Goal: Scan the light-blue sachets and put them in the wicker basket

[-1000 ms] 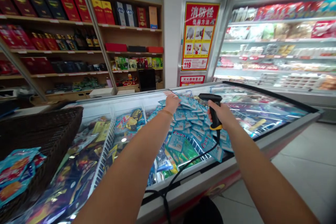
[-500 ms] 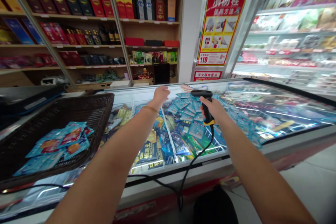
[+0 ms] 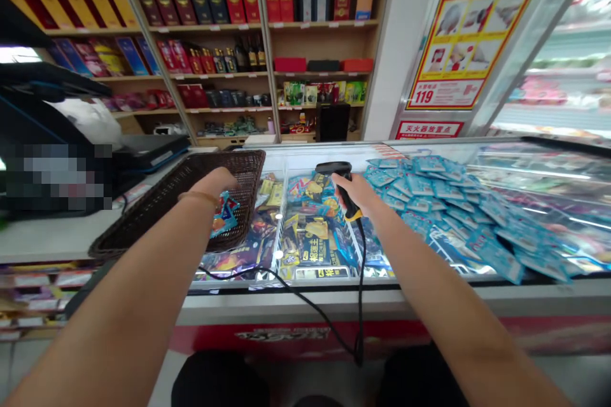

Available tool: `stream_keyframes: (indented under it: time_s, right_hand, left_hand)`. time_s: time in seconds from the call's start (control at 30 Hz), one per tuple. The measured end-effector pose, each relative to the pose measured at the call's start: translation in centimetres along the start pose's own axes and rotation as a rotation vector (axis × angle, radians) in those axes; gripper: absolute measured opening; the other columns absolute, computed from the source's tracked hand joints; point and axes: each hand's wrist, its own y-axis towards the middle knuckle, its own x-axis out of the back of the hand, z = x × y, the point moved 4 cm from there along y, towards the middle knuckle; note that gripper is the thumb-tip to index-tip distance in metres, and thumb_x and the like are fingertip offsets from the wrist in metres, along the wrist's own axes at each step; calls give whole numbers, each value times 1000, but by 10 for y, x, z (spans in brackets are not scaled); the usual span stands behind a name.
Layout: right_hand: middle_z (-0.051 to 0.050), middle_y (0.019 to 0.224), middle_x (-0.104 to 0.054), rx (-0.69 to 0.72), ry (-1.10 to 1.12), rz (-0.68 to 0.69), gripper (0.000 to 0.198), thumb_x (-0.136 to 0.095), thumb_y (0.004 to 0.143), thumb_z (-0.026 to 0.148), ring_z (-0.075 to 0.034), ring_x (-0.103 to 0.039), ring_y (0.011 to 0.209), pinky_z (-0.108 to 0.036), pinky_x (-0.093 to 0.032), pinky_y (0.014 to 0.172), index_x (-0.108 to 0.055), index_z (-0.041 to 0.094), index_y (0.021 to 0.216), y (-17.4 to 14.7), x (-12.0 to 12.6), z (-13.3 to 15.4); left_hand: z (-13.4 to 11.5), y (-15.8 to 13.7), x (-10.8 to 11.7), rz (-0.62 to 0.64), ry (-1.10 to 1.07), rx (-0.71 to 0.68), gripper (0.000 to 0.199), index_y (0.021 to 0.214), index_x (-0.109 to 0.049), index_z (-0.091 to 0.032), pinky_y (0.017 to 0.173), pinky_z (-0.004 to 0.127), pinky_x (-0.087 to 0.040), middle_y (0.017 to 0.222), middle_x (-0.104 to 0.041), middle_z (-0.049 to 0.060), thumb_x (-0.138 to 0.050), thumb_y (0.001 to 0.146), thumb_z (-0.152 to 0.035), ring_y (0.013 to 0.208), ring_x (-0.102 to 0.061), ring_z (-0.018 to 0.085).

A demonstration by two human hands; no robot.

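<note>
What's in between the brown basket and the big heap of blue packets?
The head view shows colourful packs and white wire dividers in the freezer there, with the right hand holding the black scanner over them.

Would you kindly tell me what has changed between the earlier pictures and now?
The left hand has moved left from the pile of blue packets to the wicker basket; whether it holds anything is hidden. The right hand has carried the scanner left, away from above the pile. The camera has turned left. The right hand grips the scanner as before, and the pile remains.
</note>
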Motion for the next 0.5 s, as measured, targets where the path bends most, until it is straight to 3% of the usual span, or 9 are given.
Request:
stream_keyframes:
  time_s: [0.07,0.2,0.27,0.4,0.5]
  right_hand:
    - [2,52,-57,-36,10,20,36,-72,85,48,-11,-50,36,-23,-40,33,-50,21,75,2,-6,-13]
    - [2,50,-57,-108,-34,66,34,-71,86,45,-11,-50,35,-23,-39,32,-50,20,74,-2,-3,-35]
    - [1,50,-58,-107,-45,84,34,-69,86,45,-11,-50,35,-22,-39,32,-51,20,74,-4,2,-38]
    - [1,52,-59,-80,-5,54,36,-71,85,48,-11,-50,36,-22,-40,33,-51,19,76,-5,10,-36]
    - [0,54,-61,-66,4,47,37,-72,84,49,-11,-51,36,-22,-41,33,-51,19,76,-5,12,-33]
  left_hand:
    - [15,-10,3,114,176,134,38,42,-49,-18,83,52,-51,54,-61,11,-86,40,-10,90,-70,45]
    - [26,-26,1,289,534,308,30,47,-56,-17,82,54,-51,71,-70,16,-85,52,-21,92,-70,43]
    - [26,-25,0,267,605,300,28,49,-58,-18,80,55,-52,76,-71,18,-84,54,-23,94,-69,45]
    - [22,-13,-2,194,565,170,26,46,-55,-18,83,49,-53,72,-69,19,-79,47,-9,97,-69,46]
    - [10,-7,11,59,495,74,18,52,-56,-18,87,44,-52,76,-70,20,-73,55,-12,107,-66,44]
